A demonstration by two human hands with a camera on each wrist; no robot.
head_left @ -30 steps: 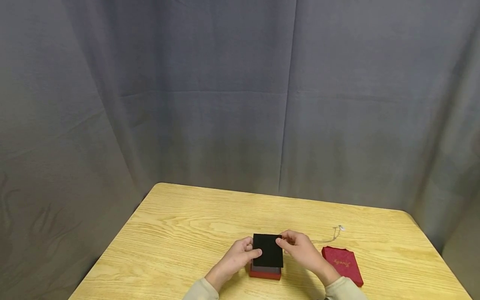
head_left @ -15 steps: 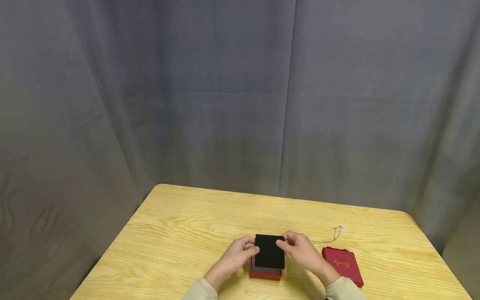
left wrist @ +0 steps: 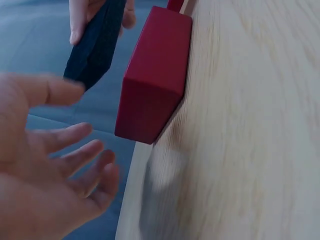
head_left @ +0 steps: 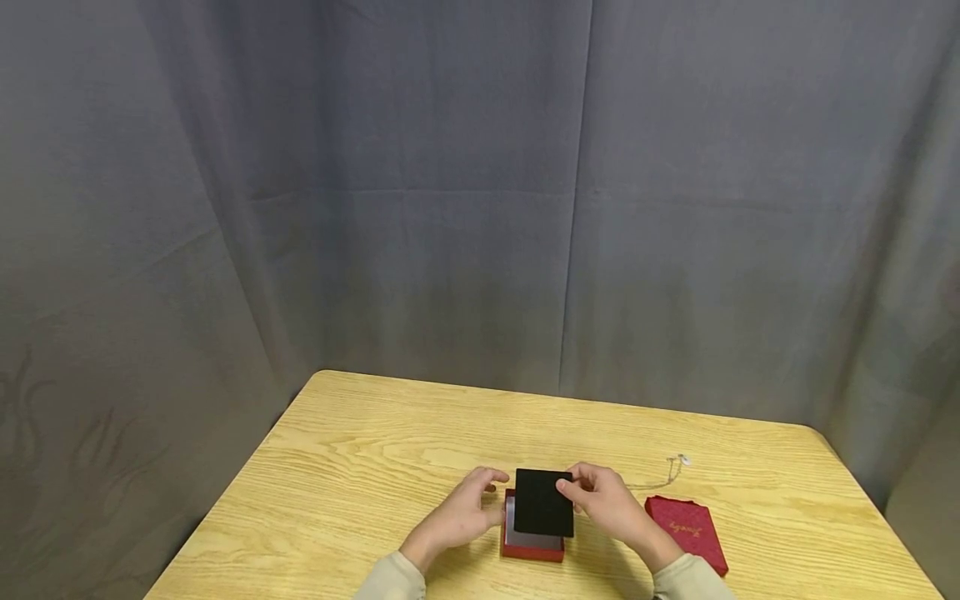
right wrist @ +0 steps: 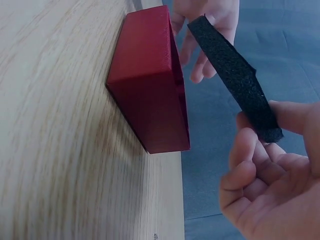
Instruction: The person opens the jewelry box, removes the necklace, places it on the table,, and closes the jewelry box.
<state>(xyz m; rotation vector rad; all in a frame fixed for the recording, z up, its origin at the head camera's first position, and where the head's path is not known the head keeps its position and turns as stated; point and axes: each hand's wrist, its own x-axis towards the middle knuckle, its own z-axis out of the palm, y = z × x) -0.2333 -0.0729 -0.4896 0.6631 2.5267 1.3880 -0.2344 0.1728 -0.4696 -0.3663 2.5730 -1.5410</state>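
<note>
Between thumb and fingers, my right hand (head_left: 611, 500) pinches the right edge of a black foam pad (head_left: 543, 502). The pad (right wrist: 235, 75) is held above a red box base (head_left: 531, 551), with a gap between the two in the right wrist view. Grey lining shows inside the box. My left hand (head_left: 461, 512) is off to the left with fingers spread and holds nothing. In the left wrist view its thumb overlaps the near end of the pad (left wrist: 97, 47), while the box (left wrist: 155, 75) stands on the table.
A red box lid (head_left: 686, 531) with gold lettering lies on the wooden table (head_left: 360, 450) right of my right hand. Behind that hand stretches a thin chain necklace (head_left: 670, 475) with a small pale tag. A grey curtain (head_left: 450, 250) hangs past the table's far edge.
My left hand has let go of the pad and moved left, its fingers spreading. The pad, in my right hand, has shifted slightly right, showing more of the box's inside.
</note>
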